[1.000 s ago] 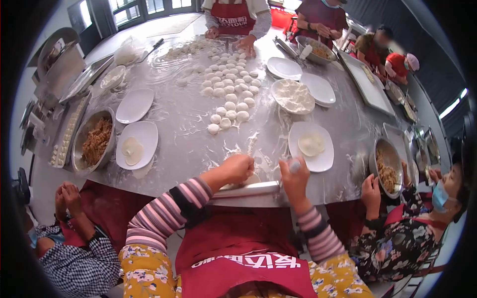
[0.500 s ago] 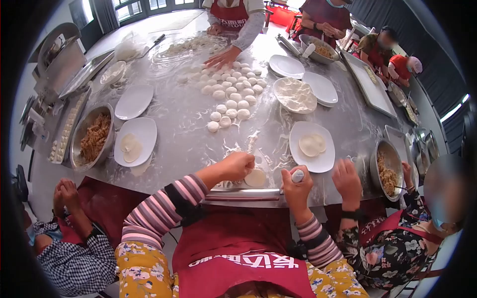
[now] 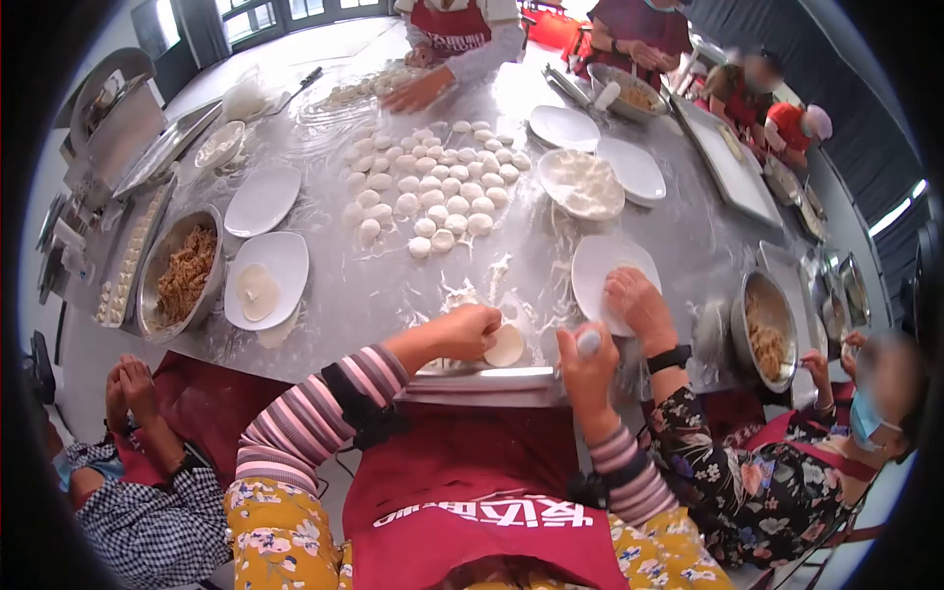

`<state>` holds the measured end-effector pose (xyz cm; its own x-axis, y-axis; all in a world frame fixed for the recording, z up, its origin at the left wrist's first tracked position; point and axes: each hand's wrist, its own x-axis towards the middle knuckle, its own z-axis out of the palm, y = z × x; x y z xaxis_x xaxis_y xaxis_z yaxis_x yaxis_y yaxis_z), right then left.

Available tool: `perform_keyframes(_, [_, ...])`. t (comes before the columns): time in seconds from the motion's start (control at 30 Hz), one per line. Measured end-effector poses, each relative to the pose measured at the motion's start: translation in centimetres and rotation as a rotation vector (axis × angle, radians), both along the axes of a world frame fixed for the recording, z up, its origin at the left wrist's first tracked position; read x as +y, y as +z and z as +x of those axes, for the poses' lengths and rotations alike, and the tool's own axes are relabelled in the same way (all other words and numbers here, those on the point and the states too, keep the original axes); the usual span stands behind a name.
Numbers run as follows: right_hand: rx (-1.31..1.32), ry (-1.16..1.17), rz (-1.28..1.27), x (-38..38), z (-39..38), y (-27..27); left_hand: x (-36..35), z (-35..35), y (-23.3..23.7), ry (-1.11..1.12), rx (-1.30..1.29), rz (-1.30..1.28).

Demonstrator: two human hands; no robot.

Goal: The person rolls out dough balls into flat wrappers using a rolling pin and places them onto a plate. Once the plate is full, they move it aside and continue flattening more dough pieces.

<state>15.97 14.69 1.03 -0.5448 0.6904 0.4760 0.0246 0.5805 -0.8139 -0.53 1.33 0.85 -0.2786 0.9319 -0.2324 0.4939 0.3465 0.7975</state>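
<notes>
I cannot tell what, if anything, my left hand (image 3: pixel 474 332) holds; its curled fingers hide it. My right hand (image 3: pixel 587 362), slightly blurred, hides all but the pale end of a rod (image 3: pixel 588 341). At 3 o'clock, a co-worker's hand (image 3: pixel 641 301) covers part of a plate (image 3: pixel 594 264). At 12 o'clock, the top edge cuts off a person's head (image 3: pixel 454 31).

Left hand (image 3: pixel 472 332) curled into loose fist, bare wrist (image 3: pixel 415 346) behind fingers, left forearm (image 3: pixel 329 395) slanting back and outward. Right hand (image 3: pixel 587 359) apart from left fingers, closed in grip; right forearm (image 3: pixel 627 470) angled below its fingers.
</notes>
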Motion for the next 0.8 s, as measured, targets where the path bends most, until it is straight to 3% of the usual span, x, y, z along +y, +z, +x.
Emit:
perform_keyframes(0.13, [0.037, -0.003, 0.167, 2.0, -5.6, -0.4, 1.4, 0.3, 0.7, -0.079, 0.212, -0.032])
perform_keyframes(0.23, [0.042, -0.048, 0.253, 1.9, -6.0, -0.3, 1.8, 0.1, 0.9, 0.012, 0.262, -0.039])
perform_keyframes(0.3, [-0.006, -0.037, 0.195, 0.5, -2.5, 0.5, 1.3, 0.1, 0.5, -0.12, 0.325, -0.035])
perform_keyframes(0.33, [-0.057, -0.037, 0.122, -0.1, -0.6, 0.4, 1.1, 0.0, 0.2, -0.108, 0.318, -0.028])
perform_keyframes(0.4, [-0.038, -0.016, -0.005, -0.3, 1.2, -0.9, 0.3, 0.0, -0.6, 0.072, 0.029, -0.023])
perform_keyframes(0.47, [-0.013, -0.029, -0.164, -0.5, 1.0, -1.5, -0.2, 0.5, 0.0, 0.021, -0.005, -0.041])
perform_keyframes(0.53, [0.04, -0.054, 0.185, 1.1, -2.9, -0.4, 0.4, 0.8, -0.1, -0.001, 0.158, 0.051])
perform_keyframes(0.6, [0.019, -0.032, 0.102, 1.7, -5.3, -0.1, 1.4, 0.9, -0.1, 0.053, 0.248, 0.007])
perform_keyframes(0.67, [-0.002, 0.014, 0.036, 1.9, -5.8, 0.2, 1.9, 0.5, 0.8, 0.054, 0.163, -0.03])
perform_keyframes(0.73, [0.008, -0.069, 0.263, 1.6, -3.8, -0.4, 1.6, 0.2, 0.7, 0.032, 0.169, -0.068])
perform_keyframes(0.8, [-0.013, -0.038, -0.065, -0.3, 0.9, -1.2, 0.5, 0.2, 0.7, 0.17, -0.123, -0.067])
